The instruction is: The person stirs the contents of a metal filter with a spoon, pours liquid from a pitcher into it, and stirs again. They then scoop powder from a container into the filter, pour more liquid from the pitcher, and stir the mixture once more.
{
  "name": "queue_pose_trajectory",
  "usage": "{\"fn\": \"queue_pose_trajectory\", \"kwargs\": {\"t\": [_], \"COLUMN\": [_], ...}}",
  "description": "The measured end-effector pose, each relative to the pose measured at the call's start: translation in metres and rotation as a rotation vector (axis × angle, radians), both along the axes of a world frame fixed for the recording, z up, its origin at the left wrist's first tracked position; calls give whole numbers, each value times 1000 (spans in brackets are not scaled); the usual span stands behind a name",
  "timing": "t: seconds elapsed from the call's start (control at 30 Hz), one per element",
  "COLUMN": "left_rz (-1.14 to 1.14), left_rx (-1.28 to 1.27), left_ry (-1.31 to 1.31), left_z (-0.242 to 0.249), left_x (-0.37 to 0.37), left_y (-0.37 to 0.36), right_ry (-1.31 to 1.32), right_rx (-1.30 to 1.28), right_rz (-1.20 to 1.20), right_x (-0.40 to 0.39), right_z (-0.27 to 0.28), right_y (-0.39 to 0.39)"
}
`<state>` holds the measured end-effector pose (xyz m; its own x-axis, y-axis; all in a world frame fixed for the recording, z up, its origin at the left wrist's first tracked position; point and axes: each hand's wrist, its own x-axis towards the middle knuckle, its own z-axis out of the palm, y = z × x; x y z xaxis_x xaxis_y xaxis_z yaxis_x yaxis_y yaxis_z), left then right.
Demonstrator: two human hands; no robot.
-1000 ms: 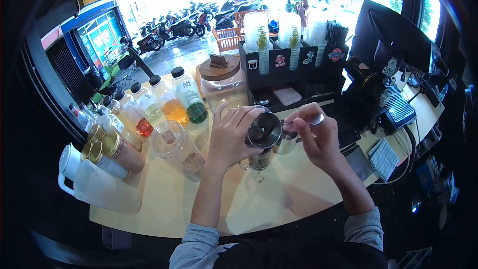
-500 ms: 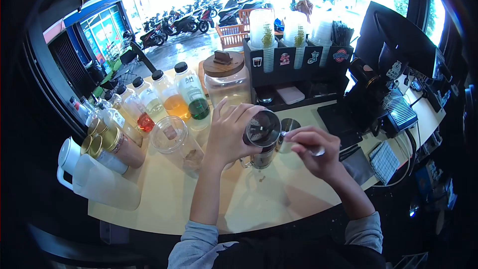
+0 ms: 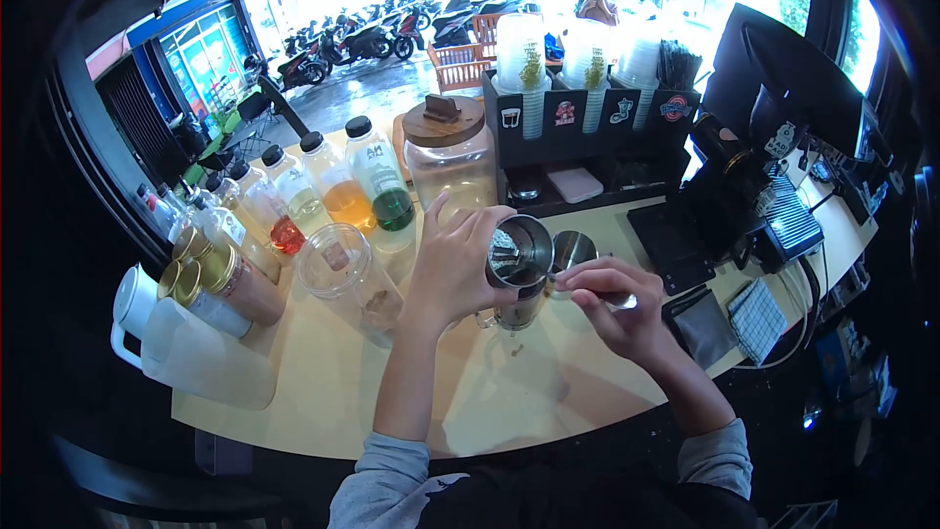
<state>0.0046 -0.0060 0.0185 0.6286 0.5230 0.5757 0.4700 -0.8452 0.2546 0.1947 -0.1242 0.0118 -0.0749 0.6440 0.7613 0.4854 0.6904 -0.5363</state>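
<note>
My left hand (image 3: 455, 260) is wrapped round a metal cup (image 3: 536, 235), tilted so that I look into its mouth. Pinched in my right hand (image 3: 622, 309) is a spoon (image 3: 625, 301), its other end inside the metal cup. Under the cup stands a glass mug (image 3: 517, 315) with dark contents, partly hidden by cup and hand. A second metal cup (image 3: 575, 249) is just behind my right fingers. Left of my left hand is a clear plastic jar (image 3: 348, 279) with something brown low inside it.
Several bottles (image 3: 380, 176) with coloured liquids line the left side, near gold-lidded jars (image 3: 230, 269) and a white jug (image 3: 211, 353). A wooden-lidded glass jar (image 3: 446, 152) and a black cup holder (image 3: 597, 127) stand behind. Right are a monitor (image 3: 783, 69) and folded cloth (image 3: 756, 318).
The metal cup's mouth has shifted slightly, and the spoon's bowl now shows more clearly inside it. My right hand has moved slightly left and down.
</note>
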Motion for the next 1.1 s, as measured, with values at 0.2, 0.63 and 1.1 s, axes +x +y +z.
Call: {"fn": "queue_pose_trajectory", "kwargs": {"t": [0.2,0.63,1.1], "left_rz": [5,-9,-13], "left_rx": [60,115,142], "left_ry": [42,24,30], "left_z": [-1,-3,-1], "left_x": [-1,1,3], "left_y": [3,3,0], "right_ry": [-13,-62,-184], "right_rx": [-26,-19,90], "right_rz": [-4,-42,-80], "right_x": [2,2,2], "right_z": [-1,-7,-5], "right_y": [0,-2,-6]}}
